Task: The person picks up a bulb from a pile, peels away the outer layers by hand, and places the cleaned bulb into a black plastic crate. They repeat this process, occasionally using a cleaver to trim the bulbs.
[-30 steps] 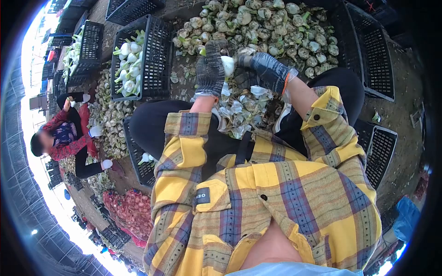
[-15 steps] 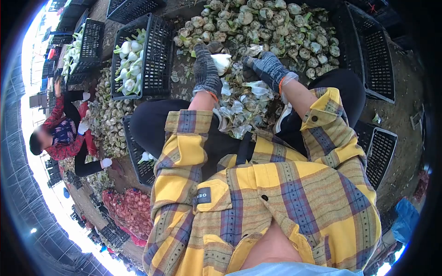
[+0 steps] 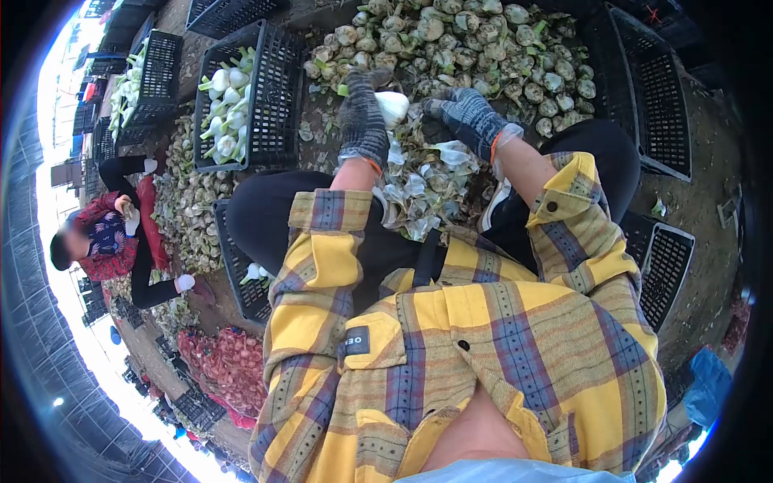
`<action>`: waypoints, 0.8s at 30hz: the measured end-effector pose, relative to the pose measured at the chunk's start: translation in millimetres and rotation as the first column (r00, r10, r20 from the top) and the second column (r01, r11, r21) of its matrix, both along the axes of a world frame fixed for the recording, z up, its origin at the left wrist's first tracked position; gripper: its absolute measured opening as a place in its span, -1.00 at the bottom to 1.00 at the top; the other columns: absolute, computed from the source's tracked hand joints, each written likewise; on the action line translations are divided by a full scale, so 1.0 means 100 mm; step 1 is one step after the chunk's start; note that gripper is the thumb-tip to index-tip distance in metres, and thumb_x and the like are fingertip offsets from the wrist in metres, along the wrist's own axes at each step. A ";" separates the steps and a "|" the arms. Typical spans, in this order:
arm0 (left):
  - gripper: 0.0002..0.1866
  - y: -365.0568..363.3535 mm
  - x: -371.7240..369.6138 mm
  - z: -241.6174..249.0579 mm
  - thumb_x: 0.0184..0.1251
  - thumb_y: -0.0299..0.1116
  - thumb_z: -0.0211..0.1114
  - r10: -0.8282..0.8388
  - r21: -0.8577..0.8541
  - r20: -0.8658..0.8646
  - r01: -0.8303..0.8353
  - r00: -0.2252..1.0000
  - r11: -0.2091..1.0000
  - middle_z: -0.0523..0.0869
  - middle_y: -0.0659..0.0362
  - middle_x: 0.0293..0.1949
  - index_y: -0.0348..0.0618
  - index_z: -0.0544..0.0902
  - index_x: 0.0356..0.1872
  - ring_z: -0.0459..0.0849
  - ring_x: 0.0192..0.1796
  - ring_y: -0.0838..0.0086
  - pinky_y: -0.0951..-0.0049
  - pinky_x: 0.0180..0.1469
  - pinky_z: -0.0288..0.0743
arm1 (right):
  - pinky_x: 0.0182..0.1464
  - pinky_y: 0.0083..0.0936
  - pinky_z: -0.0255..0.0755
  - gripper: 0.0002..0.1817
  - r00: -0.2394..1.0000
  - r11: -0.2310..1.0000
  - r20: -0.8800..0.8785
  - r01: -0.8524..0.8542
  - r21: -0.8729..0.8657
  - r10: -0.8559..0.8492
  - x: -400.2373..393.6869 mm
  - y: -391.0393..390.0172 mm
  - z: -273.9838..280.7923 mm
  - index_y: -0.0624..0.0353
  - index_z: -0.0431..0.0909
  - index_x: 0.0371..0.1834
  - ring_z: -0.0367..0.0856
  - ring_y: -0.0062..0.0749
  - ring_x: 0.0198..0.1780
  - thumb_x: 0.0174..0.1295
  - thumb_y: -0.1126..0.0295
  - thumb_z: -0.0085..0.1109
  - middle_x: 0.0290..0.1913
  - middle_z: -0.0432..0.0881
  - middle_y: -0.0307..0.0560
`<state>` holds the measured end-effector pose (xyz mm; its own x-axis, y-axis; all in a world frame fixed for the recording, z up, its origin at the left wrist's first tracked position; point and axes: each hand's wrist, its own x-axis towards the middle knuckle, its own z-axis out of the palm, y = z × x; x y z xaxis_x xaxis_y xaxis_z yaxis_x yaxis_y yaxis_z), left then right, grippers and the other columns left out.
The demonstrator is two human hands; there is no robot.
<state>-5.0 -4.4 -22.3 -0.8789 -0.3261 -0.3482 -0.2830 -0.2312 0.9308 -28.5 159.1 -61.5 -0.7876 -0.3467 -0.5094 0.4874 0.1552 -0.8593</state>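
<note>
Our left hand [image 3: 362, 117] has its fingers clamped on a white bulb [image 3: 392, 109], which sticks out toward our right hand [image 3: 463, 119]. Right fingers are curled, just beside the bulb, gap visible; can't tell if they're shut or pinching anything. Loose skins [image 3: 427, 189] lie nearer us than the fingers, dirty bulbs [image 3: 475, 48] beyond them. Black crate [image 3: 278, 101] of white bulbs left of the left fingers, another crate [image 3: 656, 109] well right of the right fingers.

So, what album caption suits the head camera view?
Gloved left hand holding a white garlic bulb near papery skins and a heap of dirtier bulbs.
</note>
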 end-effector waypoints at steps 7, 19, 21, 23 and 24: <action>-0.47 -0.01 0.03 0.05 0.21 0.23 -0.10 0.107 0.297 0.271 -0.189 0.957 0.936 0.60 0.11 -0.38 -0.06 0.45 -0.23 0.61 -0.40 0.32 0.28 -0.45 0.58 | -0.36 -0.54 0.50 -0.83 0.977 0.969 0.012 0.211 -0.128 -0.211 0.09 -0.03 0.24 0.29 0.49 -0.33 0.59 -0.41 -0.43 0.06 0.43 0.16 -0.42 0.59 -0.01; -0.48 0.01 0.01 -0.02 0.27 0.17 -0.19 0.087 0.430 0.319 -0.226 0.944 0.874 0.60 0.09 -0.32 -0.09 0.45 -0.19 0.61 -0.34 0.25 0.23 -0.33 0.60 | -0.37 -0.54 0.53 -0.57 0.999 0.961 0.036 0.007 -0.276 0.003 0.17 -0.27 0.48 0.30 0.44 -0.18 0.54 -0.49 -0.43 0.12 0.11 0.12 -0.36 0.56 -0.09; -0.47 0.04 0.01 0.01 0.27 0.17 -0.19 0.063 0.442 0.308 -0.202 0.949 0.874 0.60 0.08 -0.31 -0.11 0.45 -0.19 0.62 -0.34 0.24 0.22 -0.33 0.60 | -0.35 -0.54 0.52 -0.58 0.986 0.989 -0.153 0.047 -0.141 -0.069 0.18 -0.32 0.40 0.33 0.43 -0.17 0.54 -0.49 -0.40 0.08 0.17 0.19 -0.35 0.56 -0.05; -0.45 0.08 0.03 0.15 0.27 0.18 -0.20 0.080 0.411 0.396 -0.255 0.915 0.875 0.60 0.06 -0.31 -0.15 0.45 -0.18 0.62 -0.34 0.23 0.18 -0.30 0.59 | -0.33 -0.54 0.53 -0.61 0.994 0.981 -0.099 0.027 -0.191 -0.046 0.19 -0.29 0.45 0.36 0.41 -0.15 0.56 -0.47 -0.35 0.08 0.27 0.20 -0.33 0.57 -0.01; -0.45 0.09 0.03 0.19 0.27 0.18 -0.20 0.084 0.412 0.397 -0.259 0.914 0.874 0.60 0.06 -0.31 -0.15 0.45 -0.18 0.62 -0.34 0.23 0.18 -0.30 0.59 | -0.33 -0.53 0.53 -0.63 0.995 0.974 -0.090 0.030 -0.226 -0.051 0.22 -0.28 0.50 0.35 0.42 -0.15 0.57 -0.46 -0.34 0.10 0.28 0.18 -0.32 0.57 -0.01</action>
